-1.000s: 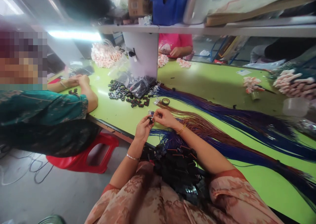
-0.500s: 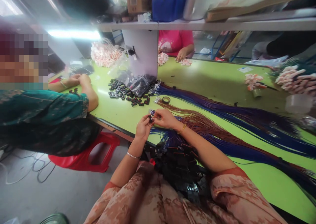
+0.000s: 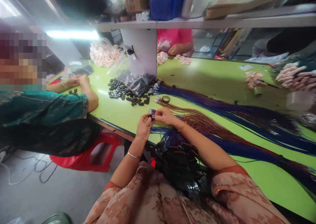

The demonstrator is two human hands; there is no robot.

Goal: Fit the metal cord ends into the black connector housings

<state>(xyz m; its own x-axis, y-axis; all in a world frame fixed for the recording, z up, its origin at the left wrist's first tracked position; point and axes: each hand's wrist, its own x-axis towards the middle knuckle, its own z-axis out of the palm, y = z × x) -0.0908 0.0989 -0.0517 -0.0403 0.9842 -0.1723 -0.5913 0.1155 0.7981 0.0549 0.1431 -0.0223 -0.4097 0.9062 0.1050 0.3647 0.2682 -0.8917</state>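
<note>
Between the fingertips of my left hand (image 3: 144,127) is a small black plastic connector housing (image 3: 150,117). My right hand (image 3: 165,116) pinches right beside it, its fingertips meeting the housing; what they grip is too small to make out. Under and beyond my right hand run brown wires (image 3: 207,126) with metal-tipped ends. Blue wires (image 3: 222,146) lie nearer to me, passing under my right forearm. A heap of black connectors with wires (image 3: 177,164) rests at my lap, against the table edge. Loose black housings (image 3: 119,90) are scattered on the green table ahead, to the left.
A roll of black tape (image 3: 166,99) lies beyond my hands. More blue wires (image 3: 197,100) stretch across the table (image 3: 214,74). A co-worker in a green sleeve (image 3: 61,108) sits left on a red stool (image 3: 106,151); another in pink (image 3: 175,39) sits opposite. A shelf (image 3: 172,24) hangs above.
My hands stay together at the black housing, with only slight finger movement. The co-worker opposite has drawn a hand back from the pale pieces on the table.
</note>
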